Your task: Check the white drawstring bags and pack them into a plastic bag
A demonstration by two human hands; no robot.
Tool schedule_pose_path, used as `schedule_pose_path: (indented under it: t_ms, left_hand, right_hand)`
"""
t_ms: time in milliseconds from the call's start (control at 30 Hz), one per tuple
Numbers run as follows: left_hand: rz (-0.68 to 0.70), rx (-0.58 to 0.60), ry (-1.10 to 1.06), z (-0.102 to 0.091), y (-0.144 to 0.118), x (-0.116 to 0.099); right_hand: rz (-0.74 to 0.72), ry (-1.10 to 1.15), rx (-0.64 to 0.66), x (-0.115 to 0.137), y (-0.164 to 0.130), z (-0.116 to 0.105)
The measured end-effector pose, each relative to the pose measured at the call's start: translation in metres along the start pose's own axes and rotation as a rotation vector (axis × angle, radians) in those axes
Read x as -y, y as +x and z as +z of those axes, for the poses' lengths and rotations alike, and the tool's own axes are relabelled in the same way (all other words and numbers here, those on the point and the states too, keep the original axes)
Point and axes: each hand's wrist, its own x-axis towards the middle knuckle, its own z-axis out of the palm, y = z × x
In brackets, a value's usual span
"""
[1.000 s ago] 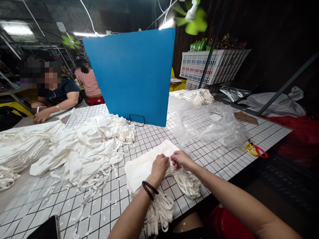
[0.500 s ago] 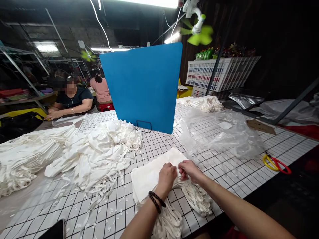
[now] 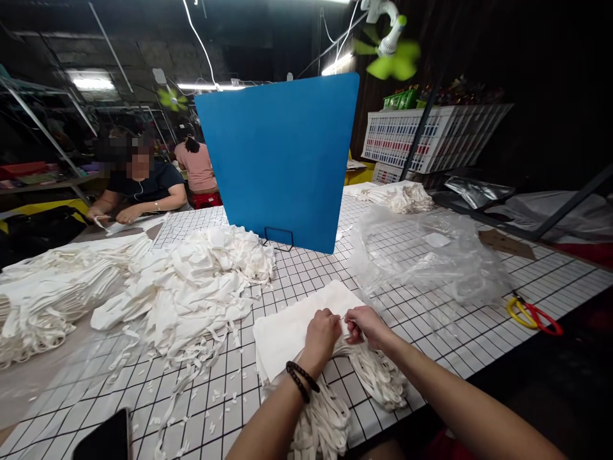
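I see my left hand [image 3: 322,333] and right hand [image 3: 364,324] meeting low in the centre of the frame, fingers pinched narrow on the top edge of the stack of white cloth bags [image 3: 292,332], right where the straps [image 3: 373,377] join. The stack lies flat on the gridded tabletop [image 3: 479,326], with its straps trailing toward the lower edge and partly over the near rim.

Judging by how things lie, the work is partway through: a loose heap of white bags [image 3: 201,287] sits at centre left, flatter rows [image 3: 52,287] at far left, and cut scraps dot the grid between them.

For room, the near rim is just under my wrists. A crumpled clear plastic sheet [image 3: 431,255] lies to the right, scissors [image 3: 531,314] beyond it near the right rim, a blue divider [image 3: 280,160] stands behind, and a dark phone [image 3: 103,441] rests at lower left.
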Motion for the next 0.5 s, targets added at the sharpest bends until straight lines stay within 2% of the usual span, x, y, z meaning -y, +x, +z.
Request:
schedule_pose_path:
  t_ms: [367, 500]
  left_hand:
    - [0.005, 0.005, 0.024, 0.0006, 0.0002, -0.0006]
    - [0.009, 0.018, 0.026, -0.0013, -0.0001, -0.0013]
  right_hand:
    - [-0.008, -0.039, 0.029, -0.0011, 0.0000, -0.0002]
    - [-0.005, -0.103, 0.084, -0.0001, 0.0008, 0.0008]
